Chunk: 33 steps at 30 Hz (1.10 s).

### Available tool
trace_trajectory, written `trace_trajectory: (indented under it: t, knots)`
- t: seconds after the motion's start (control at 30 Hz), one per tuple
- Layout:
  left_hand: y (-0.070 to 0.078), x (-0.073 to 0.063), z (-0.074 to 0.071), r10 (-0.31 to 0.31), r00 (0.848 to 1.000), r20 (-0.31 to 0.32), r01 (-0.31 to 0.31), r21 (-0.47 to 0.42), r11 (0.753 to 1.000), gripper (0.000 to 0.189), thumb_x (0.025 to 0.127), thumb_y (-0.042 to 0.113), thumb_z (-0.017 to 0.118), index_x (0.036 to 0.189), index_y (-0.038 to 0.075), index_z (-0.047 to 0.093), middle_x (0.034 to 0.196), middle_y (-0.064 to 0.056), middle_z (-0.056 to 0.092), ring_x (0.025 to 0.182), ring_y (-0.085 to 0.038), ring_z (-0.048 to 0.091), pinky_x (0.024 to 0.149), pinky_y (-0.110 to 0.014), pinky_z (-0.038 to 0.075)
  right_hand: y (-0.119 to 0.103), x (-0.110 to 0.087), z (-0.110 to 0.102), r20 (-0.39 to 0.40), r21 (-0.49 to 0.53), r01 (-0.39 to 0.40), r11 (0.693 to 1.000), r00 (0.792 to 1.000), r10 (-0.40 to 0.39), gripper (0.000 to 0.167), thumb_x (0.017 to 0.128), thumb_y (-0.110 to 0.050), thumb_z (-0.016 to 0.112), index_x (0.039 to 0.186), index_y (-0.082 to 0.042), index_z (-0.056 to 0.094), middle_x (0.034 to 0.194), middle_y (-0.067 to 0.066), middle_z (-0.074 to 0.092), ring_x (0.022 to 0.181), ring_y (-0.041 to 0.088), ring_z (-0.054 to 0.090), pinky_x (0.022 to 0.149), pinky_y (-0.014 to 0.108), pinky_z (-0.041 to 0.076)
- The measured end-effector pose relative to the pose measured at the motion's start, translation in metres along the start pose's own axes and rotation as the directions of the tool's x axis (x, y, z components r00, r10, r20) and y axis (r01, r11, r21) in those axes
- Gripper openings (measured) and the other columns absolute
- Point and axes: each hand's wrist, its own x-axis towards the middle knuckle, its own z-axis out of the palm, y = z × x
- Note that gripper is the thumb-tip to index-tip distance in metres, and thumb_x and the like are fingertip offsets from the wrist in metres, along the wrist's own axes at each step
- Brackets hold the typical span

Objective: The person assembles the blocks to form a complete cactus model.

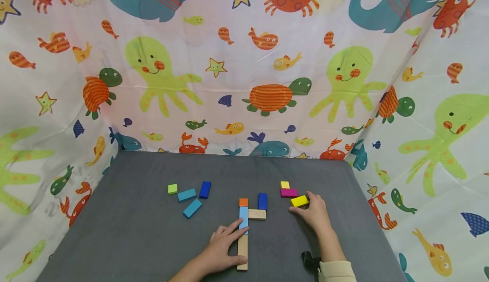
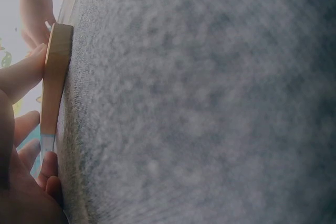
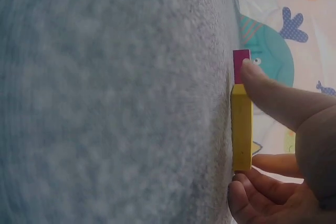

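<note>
My right hand (image 1: 317,214) has its thumb at one end of a yellow block (image 3: 242,129) and its fingertips at the other, pinching it lengthwise. This block lies beside a magenta block (image 1: 288,193), with a small yellow cube (image 1: 285,185) just behind. Spread over a straight row of blocks, my left hand (image 1: 221,248) touches a light blue block (image 1: 243,215) with its fingers. Its thumb rests on a long wooden block (image 1: 242,246). An orange cube (image 1: 243,202) tops the row's far end. To the right, a short wooden block (image 1: 257,214) adjoins the row, and a blue block (image 1: 262,201) stands behind it.
On the left of the grey table (image 1: 145,231) lie a green cube (image 1: 172,189), a teal block (image 1: 186,195), another teal block (image 1: 192,208) and a dark blue block (image 1: 205,190). A black object (image 1: 310,261) is by the right wrist. A printed curtain (image 1: 229,125) surrounds the table.
</note>
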Motion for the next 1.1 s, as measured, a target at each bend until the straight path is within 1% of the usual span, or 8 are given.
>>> trace_trajectory:
  t: [0.13, 0.33, 0.43, 0.67, 0.83, 1.0, 1.1]
  knots:
    - [0.001, 0.000, 0.000, 0.000, 1.000, 0.000, 0.000, 0.008, 1.000, 0.081, 0.089, 0.064, 0.076, 0.160, 0.038, 0.047, 0.174, 0.011, 0.027, 0.119, -0.021, 0.040, 0.091, -0.047, 0.035, -0.001, 0.000, 0.001, -0.009, -0.027, -0.005, 1.000, 1.000, 0.005, 0.087, 0.086, -0.032, 0.090, 0.150, 0.012, 0.049, 0.145, 0.035, 0.051, 0.131, 0.049, 0.047, 0.114, 0.064, 0.041]
    - [0.003, -0.001, -0.003, 0.002, 1.000, 0.003, -0.002, 0.004, 1.000, 0.081, 0.089, 0.063, 0.077, 0.160, 0.036, 0.048, 0.174, 0.009, 0.028, 0.120, -0.022, 0.040, 0.092, -0.048, 0.036, -0.005, 0.000, -0.001, -0.017, -0.057, -0.002, 0.998, 1.000, 0.001, 0.074, 0.090, -0.023, 0.086, 0.144, 0.014, 0.053, 0.139, 0.036, 0.054, 0.126, 0.049, 0.049, 0.111, 0.062, 0.043]
    - [0.004, -0.001, -0.004, 0.006, 1.000, 0.007, -0.006, 0.001, 1.000, 0.082, 0.090, 0.064, 0.076, 0.161, 0.035, 0.047, 0.174, 0.008, 0.027, 0.120, -0.022, 0.040, 0.092, -0.048, 0.036, -0.006, -0.001, -0.002, -0.018, -0.061, -0.003, 0.998, 1.000, 0.002, 0.072, 0.090, -0.020, 0.085, 0.145, 0.014, 0.053, 0.138, 0.036, 0.054, 0.125, 0.049, 0.050, 0.111, 0.062, 0.043]
    - [0.003, -0.001, -0.004, 0.006, 1.000, 0.006, -0.006, -0.001, 1.000, 0.082, 0.089, 0.063, 0.076, 0.161, 0.036, 0.047, 0.174, 0.009, 0.027, 0.120, -0.023, 0.040, 0.093, -0.048, 0.036, -0.005, -0.005, -0.004, -0.004, -0.067, -0.003, 0.998, 1.000, 0.003, 0.073, 0.089, -0.021, 0.085, 0.146, 0.012, 0.053, 0.136, 0.034, 0.056, 0.122, 0.047, 0.055, 0.110, 0.062, 0.045]
    - [0.002, -0.001, -0.004, 0.006, 1.000, 0.009, -0.006, 0.002, 1.000, 0.082, 0.090, 0.063, 0.076, 0.161, 0.035, 0.047, 0.174, 0.010, 0.027, 0.121, -0.023, 0.040, 0.093, -0.048, 0.036, -0.005, -0.009, -0.006, 0.006, -0.033, 0.033, 0.999, 0.999, -0.032, 0.072, 0.088, -0.018, 0.085, 0.145, 0.012, 0.054, 0.137, 0.033, 0.056, 0.123, 0.047, 0.056, 0.109, 0.062, 0.046]
    - [0.002, -0.002, -0.003, 0.010, 1.000, 0.012, -0.010, 0.005, 1.000, 0.082, 0.090, 0.063, 0.076, 0.161, 0.035, 0.047, 0.174, 0.009, 0.027, 0.120, -0.023, 0.040, 0.093, -0.047, 0.036, -0.007, -0.012, -0.008, 0.034, -0.018, 0.078, 0.997, 0.996, -0.077, 0.070, 0.088, -0.015, 0.084, 0.146, 0.010, 0.054, 0.139, 0.032, 0.057, 0.125, 0.046, 0.057, 0.109, 0.063, 0.046]
    - [0.002, -0.003, -0.002, 0.014, 1.000, 0.007, -0.014, 0.006, 1.000, 0.081, 0.090, 0.062, 0.076, 0.161, 0.035, 0.047, 0.174, 0.009, 0.027, 0.120, -0.023, 0.040, 0.093, -0.048, 0.036, -0.012, -0.015, -0.010, 0.058, -0.010, 0.113, 0.994, 0.992, -0.112, 0.069, 0.087, -0.013, 0.085, 0.146, 0.008, 0.056, 0.138, 0.030, 0.058, 0.121, 0.043, 0.059, 0.107, 0.062, 0.048]
